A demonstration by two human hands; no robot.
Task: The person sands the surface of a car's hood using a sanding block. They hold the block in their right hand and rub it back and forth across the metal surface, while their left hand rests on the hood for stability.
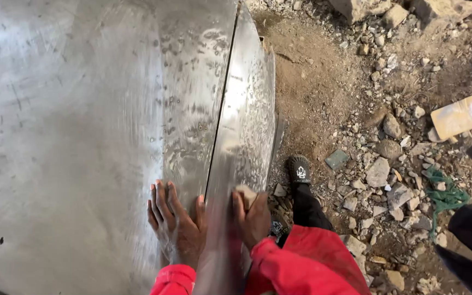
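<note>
Here, the large curved sheet of dull grey metal (83, 109) fills the left and far part of the view, with a narrower shiny curved metal strip (247, 114) along its right edge, a dark seam between them. The left hand (175, 224) lies open and flat on the big sheet just left of the seam, while the right hand (251, 218) is closed around a small pale block (245, 194) pressed against the strip. The metal looks stiff, heavy and slick (thin edges likely sharp), so a flat palm on its face seems safest; stony brown rubble ground (356, 109) lies right.
</note>
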